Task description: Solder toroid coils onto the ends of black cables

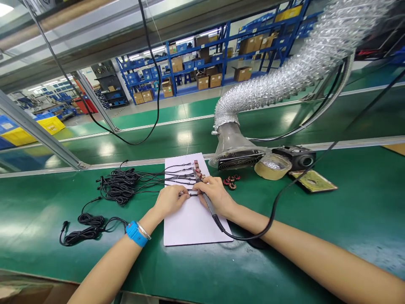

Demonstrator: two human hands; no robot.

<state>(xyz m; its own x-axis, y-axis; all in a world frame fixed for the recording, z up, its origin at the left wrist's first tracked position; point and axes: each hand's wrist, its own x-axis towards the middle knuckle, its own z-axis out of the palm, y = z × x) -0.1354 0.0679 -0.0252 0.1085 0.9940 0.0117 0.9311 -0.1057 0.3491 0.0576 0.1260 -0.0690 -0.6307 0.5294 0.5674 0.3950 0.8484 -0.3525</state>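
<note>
My right hand (217, 195) is closed round a soldering iron (207, 202), held like a pen, with its tip by a row of small wound coils (198, 169) on a white board (193, 219). The iron's black cord (278, 198) runs off to the right. My left hand (171, 199) pinches a thin black wire end (190, 194) on the board, just left of the iron. Several black wires (171, 177) lie across the board's top. A blue wristband (136, 233) is on my left wrist.
Coiled black cables (118, 185) and another bundle (85, 228) lie left on the green bench. A silver fume duct with a fan hood (236, 154), a tape roll (272, 166), loose coils (231, 182), a black device (297, 156) and a yellowed pad (313, 180) sit right.
</note>
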